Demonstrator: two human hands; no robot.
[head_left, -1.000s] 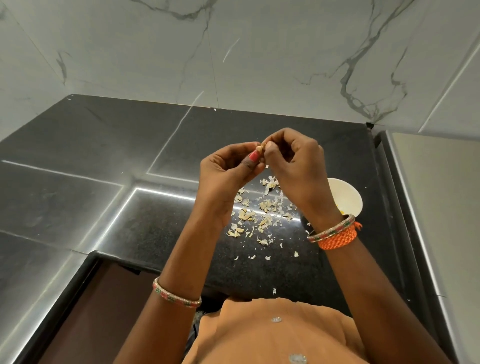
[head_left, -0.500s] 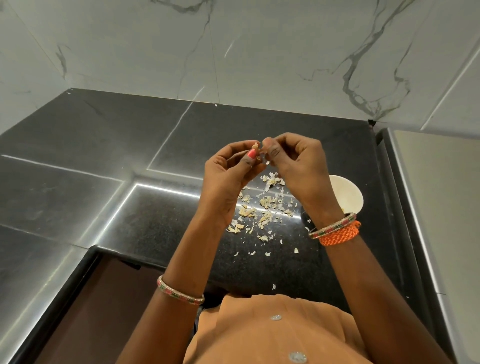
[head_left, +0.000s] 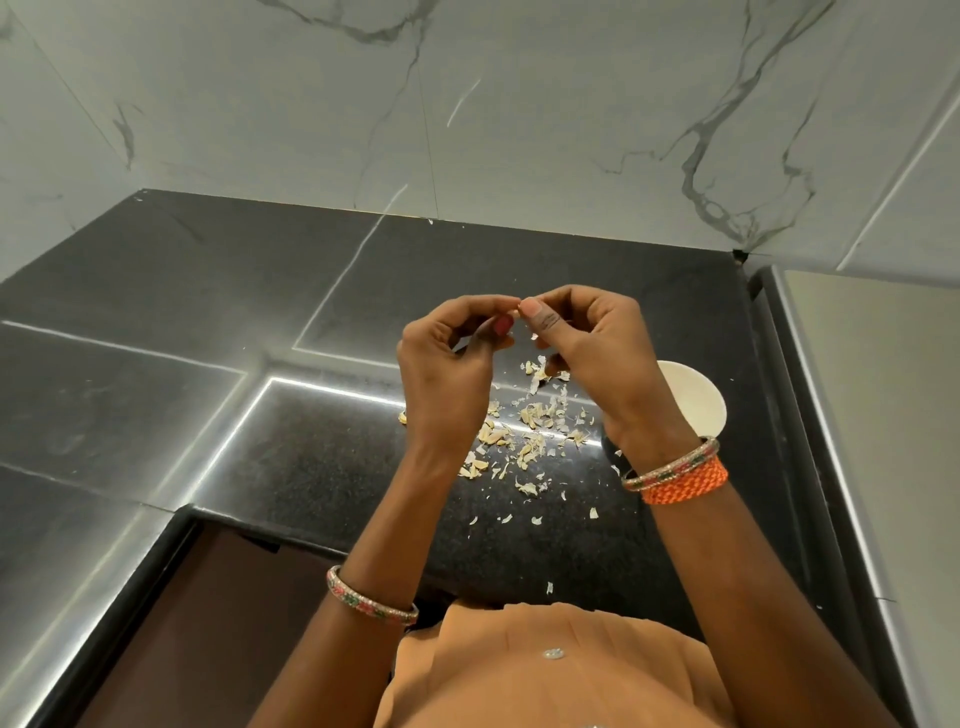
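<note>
Tan and tiny, the piece (head_left: 516, 312) we are working on is pinched between the fingertips of both our hands, held up above the black table (head_left: 311, 457). Our left hand (head_left: 447, 374) grips it with thumb and curled forefinger, and our right hand (head_left: 597, 353) nips it from the other side. Below, pale husks (head_left: 535, 421) lie scattered on the table. A white bowl (head_left: 696, 405) stands near them, partly behind our right wrist.

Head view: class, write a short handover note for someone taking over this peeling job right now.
Left hand pinches the small tan piece above the countertop.
Right hand pinches the same piece from the other side.
Peel scraps lie scattered on the countertop below; the white bowl stands behind the right wrist.
Done: much peel already shed. Left: probably finish stripping this piece.
</note>
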